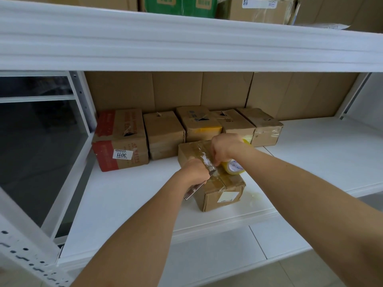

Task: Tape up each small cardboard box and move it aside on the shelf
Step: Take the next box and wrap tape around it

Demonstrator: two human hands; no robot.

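Head view is showing the left hand (193, 170) gripping a silver metal utility knife (195, 188) against the clear tape on the small brown cardboard box (215, 183). Just beside it, the right hand (224, 149) is clutching a yellowish roll of packing tape (235, 166), resting on the box's top, on the white shelf (128, 195).

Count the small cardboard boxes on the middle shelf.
6. Five stand in a row at the back: red-printed box, then four plain ones. One sits in front, under both hands.
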